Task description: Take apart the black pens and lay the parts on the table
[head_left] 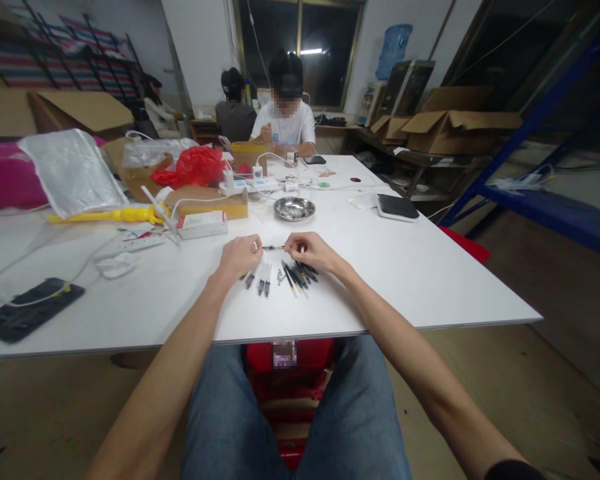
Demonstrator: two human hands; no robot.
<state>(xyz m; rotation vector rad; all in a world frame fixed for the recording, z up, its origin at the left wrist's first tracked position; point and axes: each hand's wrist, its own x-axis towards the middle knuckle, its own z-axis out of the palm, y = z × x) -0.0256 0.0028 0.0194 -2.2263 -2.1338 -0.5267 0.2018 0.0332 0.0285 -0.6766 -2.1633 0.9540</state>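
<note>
L hand (241, 255) and R hand (310, 250) meet nearly head-on over a white table (430, 280), fingers curled, each pinching one end of a thin pen piece (273, 247) held roughly level btwn them. L forearm slants up & inward from bottom L; R forearm does the same from bottom R, w/ a dark band or cuff near the frame edge. R thumb and index form a small loop. Just below L hand: clear pen barrels w/ dark ends (265, 277), fanned on the tabletop. Just below R hand: a bunch of dark pen parts (297, 275), some yellow-tipped. Btwn the two groups, small metallic bits (281, 277), too tiny to ID. Beyond the hands, near: a round metal dish (294, 209). Beyond L hand & to its L: white box (203, 225), then a yellow tool-like item (115, 215) and red plastic bag (195, 167). Well L of L hand: dark flat item (30, 308). Beyond R hand, to its R: black-topped device (399, 207). Farthest out, across the table: person in white tee (287, 127), head bowed.
</note>
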